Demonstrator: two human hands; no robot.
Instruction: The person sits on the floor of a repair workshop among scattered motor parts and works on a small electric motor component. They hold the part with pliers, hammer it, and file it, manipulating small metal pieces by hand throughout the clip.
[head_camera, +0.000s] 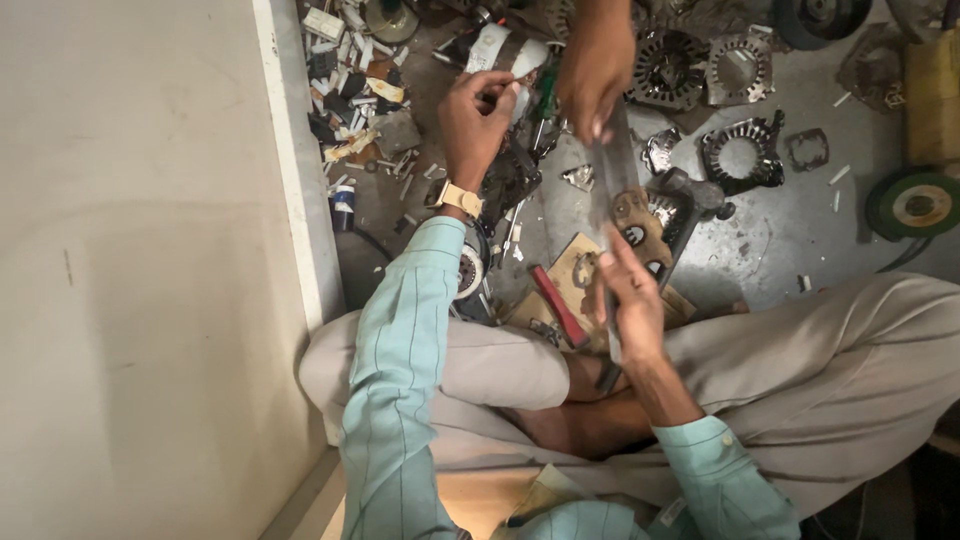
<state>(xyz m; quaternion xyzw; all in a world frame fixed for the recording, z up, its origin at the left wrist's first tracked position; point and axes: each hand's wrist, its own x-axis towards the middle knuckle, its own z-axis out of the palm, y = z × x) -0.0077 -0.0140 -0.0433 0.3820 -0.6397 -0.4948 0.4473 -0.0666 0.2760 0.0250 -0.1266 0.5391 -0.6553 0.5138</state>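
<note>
Clear plastic strip held between two people

Clear, long plastic strip (612, 165) runs from the right hand (630, 300), fingers clamped on its near end, up to another person's hand (596, 65) pinching the far end. Left hand (475, 120), fingers closed on a small white piece (497, 92). Step seems mid-handling; next move calls for steady tension. Below on the grey floor (790, 230): red-handled tool (558, 305), stamped metal motor plates (740, 155), scattered scraps crowding the space.
</note>
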